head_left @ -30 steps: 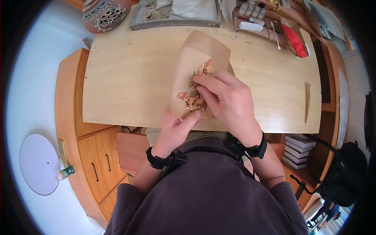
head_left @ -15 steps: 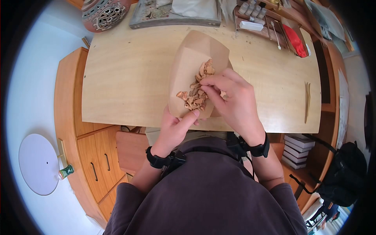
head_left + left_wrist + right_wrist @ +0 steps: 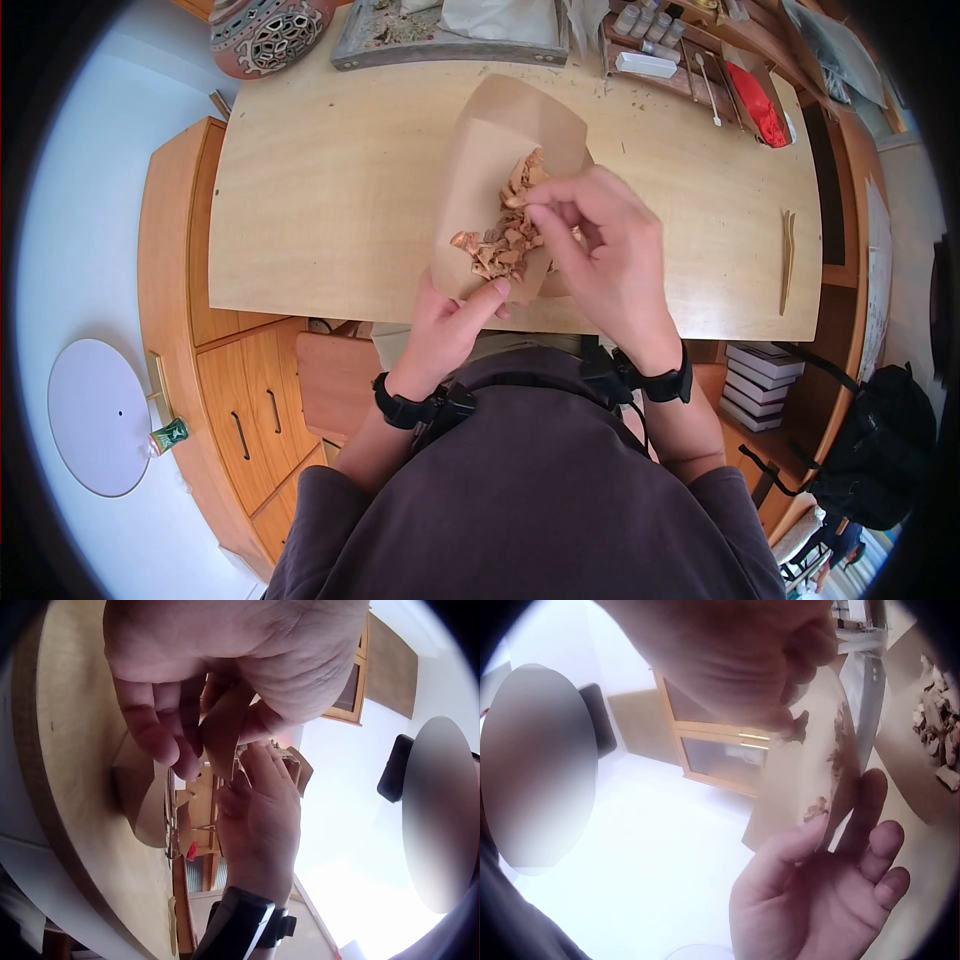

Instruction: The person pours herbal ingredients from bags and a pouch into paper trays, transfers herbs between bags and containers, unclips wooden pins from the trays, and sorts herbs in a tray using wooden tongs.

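My left hand (image 3: pixel 446 325) grips the near end of a folded brown paper (image 3: pixel 468 185), thumb on top and fingers beneath. Dry brown chips (image 3: pixel 503 250) lie along the paper in an uneven heap. Over the heap's right side, my right hand (image 3: pixel 615 260) has thumb and forefinger together at the chips. The right wrist view shows a dark chip (image 3: pixel 801 727) pinched in that hand (image 3: pixel 735 667), above the paper (image 3: pixel 780 780) held by the left hand (image 3: pixel 806 900). More chips (image 3: pixel 937 724) lie on another brown paper at that view's right edge.
The wooden table (image 3: pixel 320 200) carries a grey tray (image 3: pixel 450 50) at the back and a patterned pot (image 3: pixel 268 38) at the back left. Small bottles (image 3: pixel 645 25) and a red cloth (image 3: pixel 755 105) are at the back right. Thin wooden tongs (image 3: pixel 788 262) lie near the right edge.
My right hand has moved to the right and its fingertips have shifted off the middle of the heap. The left hand and the paper have barely moved.
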`<state>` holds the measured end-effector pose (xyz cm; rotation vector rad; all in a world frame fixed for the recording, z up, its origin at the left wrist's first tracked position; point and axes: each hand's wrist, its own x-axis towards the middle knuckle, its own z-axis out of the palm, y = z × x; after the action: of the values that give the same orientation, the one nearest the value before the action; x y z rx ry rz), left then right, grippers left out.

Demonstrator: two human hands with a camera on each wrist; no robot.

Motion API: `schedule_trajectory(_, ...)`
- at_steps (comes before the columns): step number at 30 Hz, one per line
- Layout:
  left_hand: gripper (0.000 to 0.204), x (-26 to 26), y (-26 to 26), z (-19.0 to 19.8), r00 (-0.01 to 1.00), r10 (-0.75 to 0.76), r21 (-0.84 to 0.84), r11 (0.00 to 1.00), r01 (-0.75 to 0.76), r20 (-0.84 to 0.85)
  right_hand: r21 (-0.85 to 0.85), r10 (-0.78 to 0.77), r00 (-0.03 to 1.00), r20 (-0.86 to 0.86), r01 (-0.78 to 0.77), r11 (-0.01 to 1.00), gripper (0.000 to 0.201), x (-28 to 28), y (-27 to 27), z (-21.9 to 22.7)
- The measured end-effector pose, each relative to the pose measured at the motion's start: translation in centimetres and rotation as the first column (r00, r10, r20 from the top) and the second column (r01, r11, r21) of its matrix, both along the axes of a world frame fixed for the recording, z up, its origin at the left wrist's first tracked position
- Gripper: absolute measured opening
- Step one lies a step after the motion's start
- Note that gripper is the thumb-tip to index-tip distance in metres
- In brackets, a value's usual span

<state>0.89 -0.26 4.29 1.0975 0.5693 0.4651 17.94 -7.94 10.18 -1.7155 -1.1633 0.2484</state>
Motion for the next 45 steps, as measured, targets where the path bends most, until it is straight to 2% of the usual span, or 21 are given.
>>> schedule_trajectory(1, 0.026, 0.0, 0.1, -0.1, 1.0, 0.0, -0.001, 1.0, 0.0, 0.0, -0.001, 0.0, 1.0, 0.0, 0.0, 1.0, 0.009, 0.2, -0.3, 0.2)
schedule_trajectory(3, 0.026, -0.2, 0.5, -0.5, 1.0, 0.013, 0.035, 0.999, -0.013, -0.011, -0.057, -0.112, 0.992, -0.051, 0.109, 0.992, 0.009, 0.7, -1.0, 0.4)
schedule_trajectory(4, 0.026, -0.2, 0.7, -0.6, 1.0, 0.018, 0.035, 0.999, -0.017, -0.011, -0.057, -0.107, 0.993, -0.05, 0.105, 0.993, 0.009, 1.0, -1.4, 0.1)
schedule_trajectory(6, 0.026, -0.2, 0.8, -0.8, 0.998, 0.049, 0.009, 0.999, -0.049, 0.046, -0.058, -0.17, 0.975, -0.143, 0.163, 0.985, 0.009, 1.6, -2.1, -1.3)
schedule_trajectory(9, 0.026, -0.3, 0.8, -0.7, 0.996, 0.068, 0.012, 0.998, -0.069, 0.059, -0.148, -0.225, 0.968, -0.108, 0.208, 0.967, 0.01, 1.6, -2.5, -2.2)
schedule_trajectory(13, 0.026, -0.2, 0.7, -0.2, 0.997, 0.042, 0.027, 0.999, -0.044, 0.061, -0.161, -0.184, 0.98, -0.081, 0.169, 0.972, 0.014, 0.1, -1.8, -0.5)
schedule_trajectory(15, 0.027, 0.0, 0.6, 0.2, 0.999, 0.045, 0.028, 0.999, -0.045, 0.021, -0.154, 0.058, 0.989, 0.136, -0.037, 0.987, 0.019, -0.3, -1.1, -0.4)
schedule_trajectory(19, 0.027, 0.0, 0.3, 0.4, 0.991, 0.133, 0.025, 0.991, -0.134, 0.015, -0.177, 0.059, 0.983, 0.174, -0.027, 0.984, 0.02, -0.8, -0.5, -1.1)
schedule_trajectory(24, 0.036, -0.5, 0.5, -0.1, 1.0, 0.015, 0.032, 0.999, -0.014, -0.021, -0.159, 0.027, 0.99, 0.136, -0.005, 0.987, 0.014, -0.7, -0.9, -1.7)
schedule_trajectory(28, 0.036, -0.4, 0.5, 0.1, 1.0, -0.001, 0.028, 1.0, 0.002, -0.018, -0.184, 0.006, 0.993, 0.12, 0.016, 0.983, 0.012, -0.7, -0.9, -1.3)
schedule_trajectory(31, 0.032, -0.1, 0.4, 0.3, 0.999, 0.05, -0.007, 0.999, -0.05, 0.022, -0.253, 0.003, 0.99, 0.142, 0.034, 0.967, 0.011, -0.6, -0.9, -0.7)
schedule_trajectory(37, 0.029, -0.2, 0.5, 0.0, 0.999, 0.038, 0.019, 0.999, -0.039, 0.018, -0.212, 0.018, 0.998, 0.06, -0.005, 0.977, 0.011, -0.5, -1.0, -0.7)
schedule_trajectory(45, 0.028, -0.2, 0.5, 0.1, 0.999, 0.033, 0.01, 0.999, -0.033, 0.011, -0.121, -0.069, 0.997, -0.037, 0.064, 0.991, 0.01, -0.4, -1.1, -1.0)
